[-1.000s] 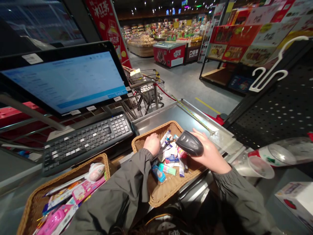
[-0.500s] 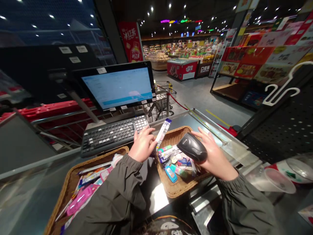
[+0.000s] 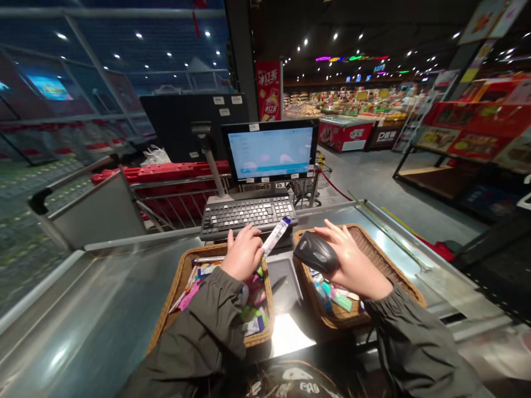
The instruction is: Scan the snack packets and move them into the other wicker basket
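Note:
My left hand point(image 3: 244, 252) is closed on a slim white packet point(image 3: 275, 237) with a dark blue end; what look like barcode marks show on its side. The packet sticks up and to the right from my fingers. Below that hand is the left wicker basket point(image 3: 269, 309), which holds a mix of small coloured items, partly hidden by my sleeve. My right hand point(image 3: 352, 260) grips a black handheld barcode scanner point(image 3: 317, 252), its head pointing left towards the packet. It hovers over the right wicker basket point(image 3: 400, 279), where several small packaged items point(image 3: 338, 296) lie.
A black keyboard point(image 3: 249, 214) and a lit monitor point(image 3: 271, 149) stand behind the baskets on the metal counter point(image 3: 120, 293). Another dark screen back point(image 3: 182, 124) rises to the left. Beyond are a shopping cart point(image 3: 182, 202), a red freezer point(image 3: 344, 132) and shelves of boxes.
The view has swung left, so the scene sits further right. My left hand with the packet has moved from beside the right basket to over the left one. The scanner stays in my right hand.

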### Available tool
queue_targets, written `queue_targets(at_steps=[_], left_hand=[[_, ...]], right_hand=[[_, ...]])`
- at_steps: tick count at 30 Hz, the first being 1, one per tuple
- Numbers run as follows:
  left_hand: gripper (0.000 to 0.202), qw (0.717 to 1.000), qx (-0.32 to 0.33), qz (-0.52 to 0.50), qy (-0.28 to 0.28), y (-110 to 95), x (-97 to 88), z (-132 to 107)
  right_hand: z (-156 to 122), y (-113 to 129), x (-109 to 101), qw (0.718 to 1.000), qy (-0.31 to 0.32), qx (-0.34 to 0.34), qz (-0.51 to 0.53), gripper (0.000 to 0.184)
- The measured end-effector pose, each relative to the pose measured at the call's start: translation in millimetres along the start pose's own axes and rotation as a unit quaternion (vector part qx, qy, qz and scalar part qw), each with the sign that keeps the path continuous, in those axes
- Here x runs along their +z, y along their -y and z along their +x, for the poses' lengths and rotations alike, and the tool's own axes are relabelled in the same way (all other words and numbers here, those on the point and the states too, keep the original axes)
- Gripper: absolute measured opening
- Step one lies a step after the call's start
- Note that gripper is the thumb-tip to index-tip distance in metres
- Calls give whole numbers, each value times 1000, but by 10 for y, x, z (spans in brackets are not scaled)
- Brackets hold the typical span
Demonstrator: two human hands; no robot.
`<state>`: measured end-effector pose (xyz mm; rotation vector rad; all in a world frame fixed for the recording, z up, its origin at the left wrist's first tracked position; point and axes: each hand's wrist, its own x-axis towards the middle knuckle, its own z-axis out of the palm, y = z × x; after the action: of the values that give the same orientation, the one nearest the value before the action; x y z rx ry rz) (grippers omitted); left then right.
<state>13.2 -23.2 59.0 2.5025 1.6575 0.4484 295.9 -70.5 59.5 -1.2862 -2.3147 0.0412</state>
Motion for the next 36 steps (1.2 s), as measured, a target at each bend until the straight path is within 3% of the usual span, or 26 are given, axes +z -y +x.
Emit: queue_targets(at_steps=[12, 36], left_hand=[[13, 1000, -21, -6, -12, 333, -104, -303], [17, 999, -33, 0, -25, 594, -146, -559]], right_hand=[[128, 433, 36, 999, 34, -21, 6, 54], [119, 666, 144, 999, 31, -38, 13, 57]])
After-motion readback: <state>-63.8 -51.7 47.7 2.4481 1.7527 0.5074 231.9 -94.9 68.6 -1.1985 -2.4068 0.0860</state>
